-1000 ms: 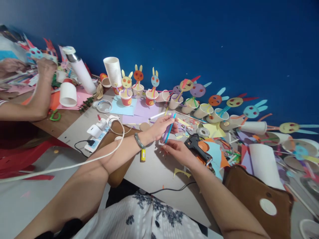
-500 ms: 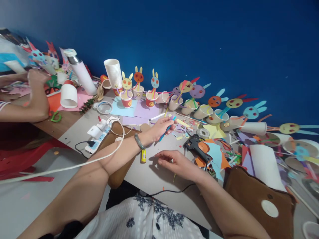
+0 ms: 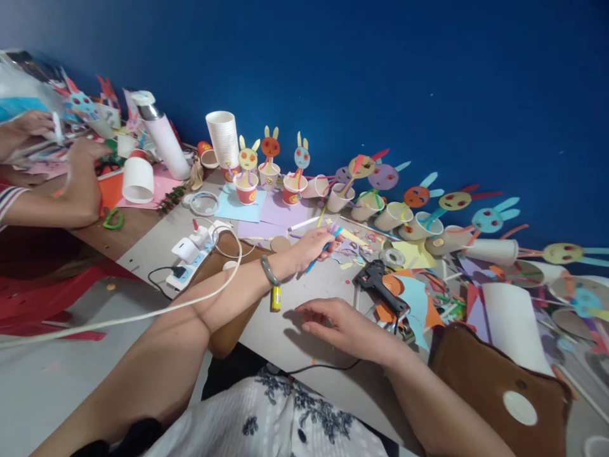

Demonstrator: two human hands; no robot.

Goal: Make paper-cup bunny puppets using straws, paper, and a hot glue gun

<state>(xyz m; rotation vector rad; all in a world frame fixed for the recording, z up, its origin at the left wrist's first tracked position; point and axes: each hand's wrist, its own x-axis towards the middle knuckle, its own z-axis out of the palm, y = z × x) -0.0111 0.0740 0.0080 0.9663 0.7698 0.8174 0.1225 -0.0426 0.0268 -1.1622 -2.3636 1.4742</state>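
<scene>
My left hand (image 3: pixel 311 251) is closed around a thin blue strip (image 3: pixel 311 264), whose lower end sticks out below my fingers. A blue and purple end shows above the fingertips; I cannot tell whether it is one piece or two. My right hand (image 3: pixel 333 324) hovers low over the table's near side, fingers loosely curved, thumb apart, holding nothing. Between my left wrist and the table edge stands a small yellow tube (image 3: pixel 276 298). Paper scraps (image 3: pixel 349 247) lie just beyond my left hand. A black glue gun (image 3: pixel 380 285) rests to the right of my hands.
Paper cups with rabbit faces (image 3: pixel 246 187) line the blue wall. A cup stack (image 3: pixel 222 139), a white flask (image 3: pixel 162 139) and a power strip (image 3: pixel 195 257) stand left, with a white cable over my left arm. A brown pouch (image 3: pixel 476 368) lies right. A co-worker's arm (image 3: pixel 61 203) is far left.
The view has shifted slightly, so things sit a little further right. My hands keep nearly the same pose. The co-worker's other hand has come into view holding something white.
</scene>
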